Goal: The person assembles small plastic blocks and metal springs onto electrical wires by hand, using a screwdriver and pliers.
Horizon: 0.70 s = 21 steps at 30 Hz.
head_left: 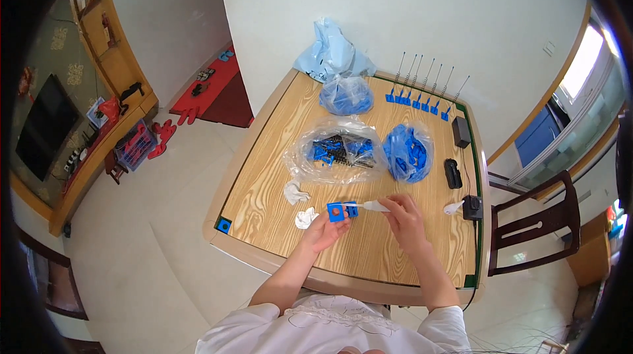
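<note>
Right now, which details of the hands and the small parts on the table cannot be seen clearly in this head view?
- Small blue block in the left hand: its centre hole's contents are too small to tell.
- White tube in the right hand: its tip is too small to tell.
- Parts inside the clear bag: blurred by creased plastic.

bare tabletop (389,248) near, parts bags (337,149) behind

The person wears a white short-sleeved shirt with faint thin line markings across the chest. Both forearms are bare, and the left hand (324,230) and right hand (405,218) are ungloved, without rings or watch.
</note>
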Tool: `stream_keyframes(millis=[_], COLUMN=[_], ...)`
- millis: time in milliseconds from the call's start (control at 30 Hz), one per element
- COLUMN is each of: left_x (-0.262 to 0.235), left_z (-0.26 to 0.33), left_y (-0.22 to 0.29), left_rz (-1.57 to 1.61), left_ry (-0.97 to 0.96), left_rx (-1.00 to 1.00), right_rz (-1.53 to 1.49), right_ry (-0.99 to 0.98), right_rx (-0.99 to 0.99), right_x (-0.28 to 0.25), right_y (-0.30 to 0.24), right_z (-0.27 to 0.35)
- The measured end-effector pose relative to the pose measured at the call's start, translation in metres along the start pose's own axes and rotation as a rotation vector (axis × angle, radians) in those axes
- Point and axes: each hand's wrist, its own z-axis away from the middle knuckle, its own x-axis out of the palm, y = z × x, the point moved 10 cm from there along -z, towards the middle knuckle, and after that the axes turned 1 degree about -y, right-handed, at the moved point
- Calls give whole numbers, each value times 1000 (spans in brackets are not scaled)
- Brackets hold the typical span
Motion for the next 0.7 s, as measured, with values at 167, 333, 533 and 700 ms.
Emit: stream_keyframes(millis=[167,333,533,700], left_x=[-1,0,1,-3], left_z=[1,2,1,2], left_y=[0,-1,-2,-1], left_rz=[11,17,20,6], left_ry=[13,47,42,60], left_rx=[-4,2,-7,-2], right_rz=[5,13,17,22], right_ry=[11,6,10,7], right_rx=[-11,-5,-18,-19], right_x=[-1,1,-1,0], right_y=[-1,2,0,-1], right_z=[-1,0,-1,-1])
